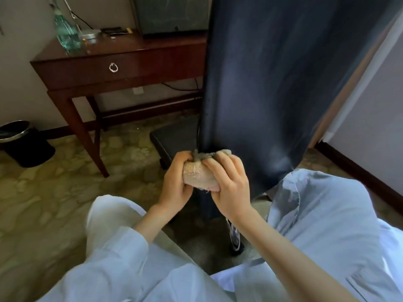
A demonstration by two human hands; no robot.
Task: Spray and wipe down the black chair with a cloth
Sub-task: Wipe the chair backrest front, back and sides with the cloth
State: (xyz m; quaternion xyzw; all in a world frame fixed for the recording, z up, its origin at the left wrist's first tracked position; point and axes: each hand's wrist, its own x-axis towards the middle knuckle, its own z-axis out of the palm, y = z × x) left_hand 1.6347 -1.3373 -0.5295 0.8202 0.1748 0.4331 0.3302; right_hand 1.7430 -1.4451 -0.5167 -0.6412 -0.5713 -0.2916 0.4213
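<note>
The tall dark back of the black chair (272,83) rises right in front of me, with its seat (174,138) showing to the left and a chrome base (234,236) below. A bunched beige cloth (197,173) is held at the bottom edge of the chair back. My left hand (174,184) grips its left side and my right hand (231,186) grips its right side. No spray bottle is visible in either hand.
A dark wooden desk (122,62) with a drawer stands at the back left, carrying a green plastic bottle (65,29) and a screen (172,16). A black waste bin (24,144) sits on the patterned carpet at left. My knees in pale trousers fill the foreground.
</note>
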